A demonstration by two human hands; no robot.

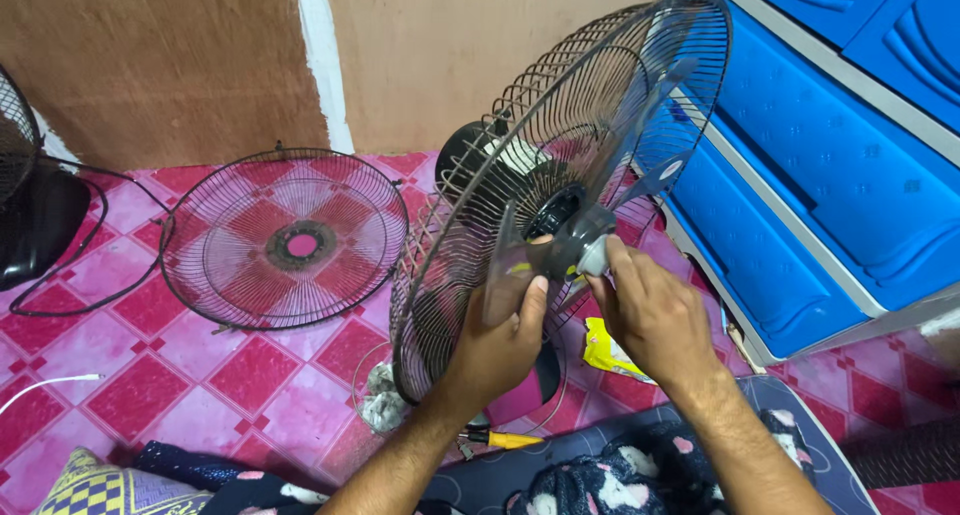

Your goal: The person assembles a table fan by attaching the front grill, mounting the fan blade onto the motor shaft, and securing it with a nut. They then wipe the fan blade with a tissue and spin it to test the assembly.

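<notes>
While the left hand (495,340) grips a clear fan blade (505,265) to steady it at frame centre, the right hand (650,310) has fingers (612,258) pinched on the hub cap (592,255), against the rear grille (560,175).

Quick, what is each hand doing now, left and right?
Left hand: closed on the fan blade.
Right hand: fingers pinch the grey cap at the blade's centre.

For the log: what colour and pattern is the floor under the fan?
Pink and red diamond-checked floor, best seen in the head view.
</notes>
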